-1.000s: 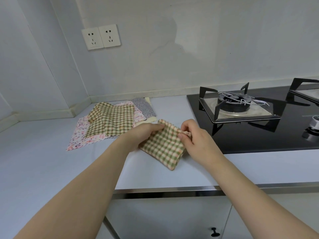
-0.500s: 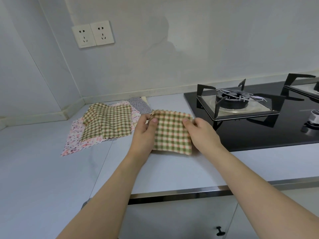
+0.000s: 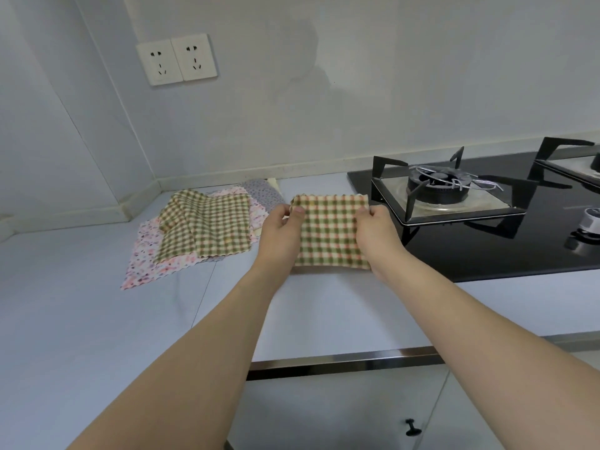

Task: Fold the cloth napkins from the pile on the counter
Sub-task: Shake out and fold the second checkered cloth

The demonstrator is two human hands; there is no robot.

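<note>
Now both hands — left hand (image 3: 281,233), right hand (image 3: 378,233) — fingers pinching one checked napkin (image 3: 331,233).

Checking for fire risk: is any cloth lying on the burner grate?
No: the held checked napkin and the pile lie left of the grate.

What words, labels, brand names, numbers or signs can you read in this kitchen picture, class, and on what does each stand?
None can be read.
Sockets: slots only, no lettering visible.
Stove: no brand or marking legible on the glass.
Knob: any marks are too blurred to read.
Napkin held by the left hand and right hand, and the pile: patterns only, no text.
</note>
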